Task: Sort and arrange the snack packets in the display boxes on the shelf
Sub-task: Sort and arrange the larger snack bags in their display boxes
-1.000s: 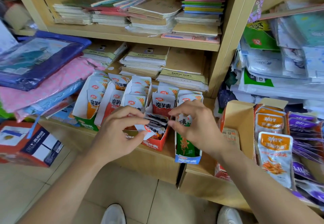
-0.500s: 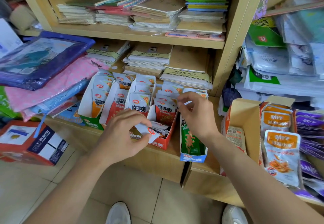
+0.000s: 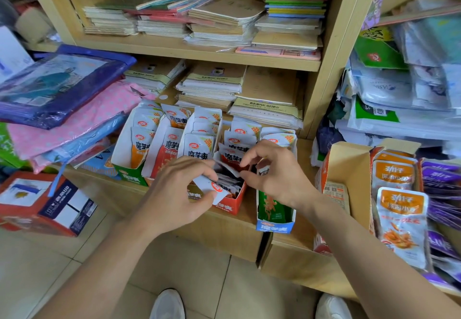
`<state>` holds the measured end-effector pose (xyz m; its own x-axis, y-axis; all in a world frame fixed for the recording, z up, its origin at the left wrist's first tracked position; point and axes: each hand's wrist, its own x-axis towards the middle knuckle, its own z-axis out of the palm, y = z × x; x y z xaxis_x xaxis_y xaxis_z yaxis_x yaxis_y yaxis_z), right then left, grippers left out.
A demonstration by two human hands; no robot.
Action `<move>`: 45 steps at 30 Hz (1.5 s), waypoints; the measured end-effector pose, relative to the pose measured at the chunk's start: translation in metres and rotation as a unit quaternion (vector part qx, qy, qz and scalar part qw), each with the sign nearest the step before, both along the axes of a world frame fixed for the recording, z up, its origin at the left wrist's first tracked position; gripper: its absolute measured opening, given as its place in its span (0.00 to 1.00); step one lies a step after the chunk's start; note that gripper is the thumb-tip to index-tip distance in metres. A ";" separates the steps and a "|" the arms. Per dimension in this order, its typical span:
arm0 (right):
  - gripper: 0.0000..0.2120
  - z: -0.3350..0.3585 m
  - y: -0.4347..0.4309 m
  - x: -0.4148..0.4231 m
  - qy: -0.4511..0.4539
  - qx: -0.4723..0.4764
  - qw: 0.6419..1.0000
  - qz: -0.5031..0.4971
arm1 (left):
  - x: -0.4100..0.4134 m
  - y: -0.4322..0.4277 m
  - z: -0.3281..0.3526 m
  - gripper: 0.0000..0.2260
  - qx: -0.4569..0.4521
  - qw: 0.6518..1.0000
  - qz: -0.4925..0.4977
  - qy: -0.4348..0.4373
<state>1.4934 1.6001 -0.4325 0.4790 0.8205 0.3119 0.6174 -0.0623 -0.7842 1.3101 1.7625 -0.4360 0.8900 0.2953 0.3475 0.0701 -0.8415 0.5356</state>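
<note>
- Since half a second ago, the right hand (image 3: 277, 176) has come down from the packets at the back to the front part of the red display box (image 3: 230, 202), close to the left hand (image 3: 177, 191).
- The left hand pinches a white snack packet (image 3: 212, 187) between thumb and fingers, over the front left corner of the red display box.
- The right hand curls thumb and forefinger at the edge of a loose packet (image 3: 228, 167) inside this box; I cannot tell if it grips it.
- Upright packets (image 3: 239, 141) stand in the back part of the red display box.
- A blue display box (image 3: 274, 227) stands just right of it and a green display box (image 3: 131, 177) further left, all on the wooden shelf (image 3: 224, 233).
</note>
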 end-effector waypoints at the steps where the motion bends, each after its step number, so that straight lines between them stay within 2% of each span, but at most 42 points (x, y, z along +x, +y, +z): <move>1: 0.08 -0.002 0.001 -0.001 -0.004 -0.006 1.000 0.002 | 0.000 -0.001 0.000 0.10 0.000 1.000 0.001 0.005; 6: 0.08 -0.010 0.008 -0.001 -0.006 -0.014 0.995 -0.101 | 0.001 -0.001 0.002 0.08 0.002 1.000 -0.009 0.004; 10: 0.02 -0.006 0.010 -0.005 0.162 0.009 0.984 -0.075 | 0.001 0.001 0.001 0.12 0.031 0.999 -0.006 -0.022; 13: 0.06 -0.004 0.009 -0.002 0.128 0.003 0.992 -0.020 | 0.000 0.002 0.001 0.14 0.056 0.998 -0.008 -0.031; 17: 0.11 -0.002 0.005 0.003 0.038 -0.078 0.996 0.033 | -0.002 0.001 0.002 0.13 0.031 0.999 -0.007 -0.027; 21: 0.17 -0.002 0.003 0.005 0.024 -0.101 0.994 0.039 | -0.002 0.000 0.002 0.09 0.018 1.000 -0.007 -0.013; 26: 0.05 -0.010 0.008 0.005 -0.006 -0.030 0.998 -0.055 | 0.000 -0.001 0.003 0.08 0.020 1.000 -0.012 -0.009; 31: 0.07 -0.007 0.009 0.007 0.105 0.062 0.985 -0.119 | 0.001 -0.001 0.003 0.08 0.016 1.000 -0.011 -0.005; 33: 0.04 -0.002 0.008 0.008 0.145 0.095 0.976 -0.133 | 0.001 0.000 0.003 0.08 0.019 1.000 -0.009 -0.010; 36: 0.04 0.007 0.004 0.008 0.201 0.149 0.957 -0.144 | 0.003 0.000 0.003 0.09 0.036 0.999 -0.014 -0.025; 45: 0.03 0.024 -0.007 0.013 0.283 0.250 0.907 -0.187 | 0.004 -0.004 0.005 0.09 0.045 0.998 -0.007 -0.041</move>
